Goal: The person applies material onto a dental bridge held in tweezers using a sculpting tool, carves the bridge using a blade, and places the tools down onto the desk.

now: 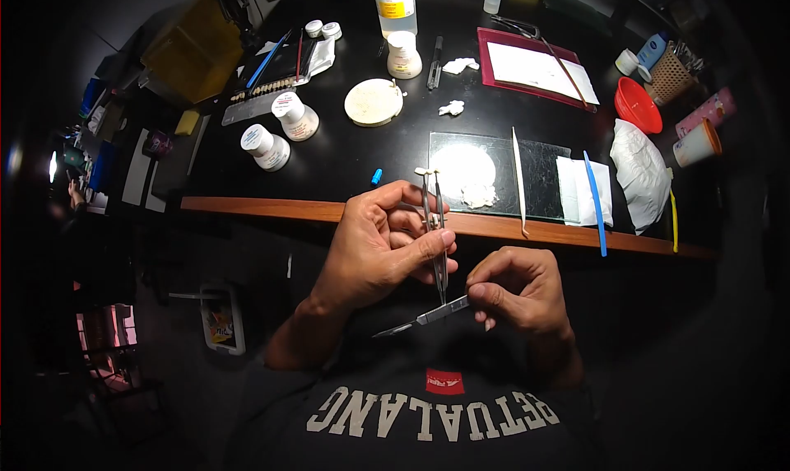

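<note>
My left hand (370,236) is closed round metal tweezers (439,261), held upright with their tips pointing away from me. Small cream-coloured tooth-like pieces (425,172) sit at the tips. A scalpel (443,310) is pinched in my right hand (522,290), its blade pointing left. The scalpel's handle crosses the lower end of the tweezers; whether they touch I cannot tell. Just beyond the tweezers lies a glass slab (543,174) with whitish paste (477,193) on it, under a bright glare. A white spatula-like tool (519,183) rests across the slab.
Along the wooden table edge (317,210) lie a blue-handled tool (594,203) and a white plastic bag (640,170). Farther back stand labelled bottles (265,147), a round cream dish (374,103), a red bowl (638,106) and a red-framed tray (487,69).
</note>
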Demonstrator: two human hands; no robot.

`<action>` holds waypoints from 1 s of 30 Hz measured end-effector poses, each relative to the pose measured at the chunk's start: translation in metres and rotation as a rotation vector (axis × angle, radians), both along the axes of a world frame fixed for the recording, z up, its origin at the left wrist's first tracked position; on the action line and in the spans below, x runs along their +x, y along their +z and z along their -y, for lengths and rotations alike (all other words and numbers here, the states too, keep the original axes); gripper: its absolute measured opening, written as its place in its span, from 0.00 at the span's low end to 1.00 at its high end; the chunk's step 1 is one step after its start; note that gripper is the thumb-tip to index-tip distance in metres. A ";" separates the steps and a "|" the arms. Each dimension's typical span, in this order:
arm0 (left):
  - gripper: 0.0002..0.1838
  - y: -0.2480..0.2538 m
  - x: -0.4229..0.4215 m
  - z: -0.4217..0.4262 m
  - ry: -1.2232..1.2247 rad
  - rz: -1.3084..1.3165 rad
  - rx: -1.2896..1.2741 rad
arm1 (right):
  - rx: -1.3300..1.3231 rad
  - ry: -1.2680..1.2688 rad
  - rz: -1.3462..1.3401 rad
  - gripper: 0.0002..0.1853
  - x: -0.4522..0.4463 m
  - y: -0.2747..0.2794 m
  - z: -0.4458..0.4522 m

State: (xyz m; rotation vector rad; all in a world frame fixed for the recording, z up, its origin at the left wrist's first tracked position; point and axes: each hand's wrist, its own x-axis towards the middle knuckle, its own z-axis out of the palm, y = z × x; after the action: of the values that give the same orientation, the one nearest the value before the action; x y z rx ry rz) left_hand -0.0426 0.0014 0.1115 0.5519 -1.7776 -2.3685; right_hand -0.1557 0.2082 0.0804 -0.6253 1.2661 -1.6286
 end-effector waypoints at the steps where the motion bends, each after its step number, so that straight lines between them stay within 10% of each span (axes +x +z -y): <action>1: 0.17 0.001 0.001 0.001 -0.013 0.008 0.020 | 0.022 0.002 -0.001 0.03 0.000 -0.002 -0.001; 13: 0.14 -0.003 0.019 0.019 0.114 0.111 -0.589 | -0.035 -0.111 0.000 0.03 -0.014 -0.010 -0.033; 30: 0.17 -0.010 0.020 0.006 0.115 -0.017 -0.488 | -0.105 0.009 -0.179 0.01 0.003 -0.031 -0.005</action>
State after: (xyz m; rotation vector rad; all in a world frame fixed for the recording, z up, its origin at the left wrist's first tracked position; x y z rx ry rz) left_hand -0.0230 -0.0049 0.1015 0.5400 -2.1443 -1.7629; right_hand -0.1526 0.2131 0.0492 -0.8563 1.3096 -1.6686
